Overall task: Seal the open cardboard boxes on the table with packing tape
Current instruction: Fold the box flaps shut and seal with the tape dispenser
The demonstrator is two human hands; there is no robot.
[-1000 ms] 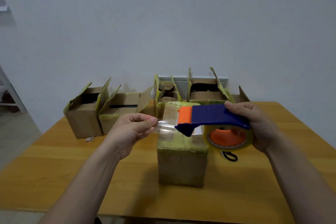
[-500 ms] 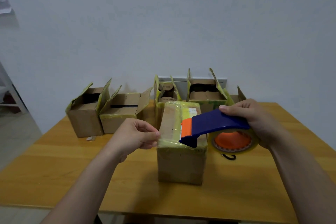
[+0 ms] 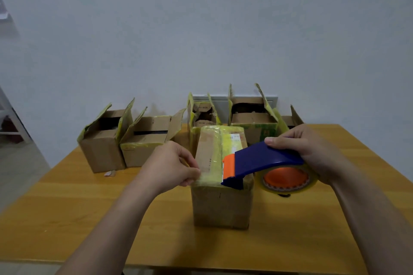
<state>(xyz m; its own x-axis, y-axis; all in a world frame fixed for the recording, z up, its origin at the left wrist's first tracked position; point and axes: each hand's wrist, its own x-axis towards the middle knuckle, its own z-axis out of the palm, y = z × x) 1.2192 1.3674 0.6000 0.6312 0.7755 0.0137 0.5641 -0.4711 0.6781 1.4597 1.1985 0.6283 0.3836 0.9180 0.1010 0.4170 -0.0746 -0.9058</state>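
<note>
1. Cardboard, closed and wrapped in yellowish film, forms the box (image 3: 221,205) that stands at the centre of the frame, on the near middle of the wooden table (image 3: 89,196).
2. Packing tape (image 3: 210,176) is seen lying over the near top edge of this box.
3. The tape is pinched at the box's upper left corner between the thumb and forefinger of the left hand (image 3: 169,165); the other fingers are curled in.
4. A blue tape dispenser (image 3: 261,161) is gripped by the right hand (image 3: 312,152), right of centre: the fingers are wrapped round its handle and the thumb is laid on top.
5. The dispenser's orange front end is set against the near right part of the box's top, while the tape roll (image 3: 288,179) is held just beside the box's right side, above the table.
6. A small dark object (image 3: 283,195) is partly hidden under the roll; what it is cannot be told.
7. Five open boxes are lined up along the table's far edge, across the middle of the frame: two at the left (image 3: 100,147) (image 3: 145,149), two behind the closed box (image 3: 201,116) (image 3: 252,118), and one at the right (image 3: 290,118).
8. A small scrap (image 3: 110,173) is seen on the table below the leftmost box.
</note>
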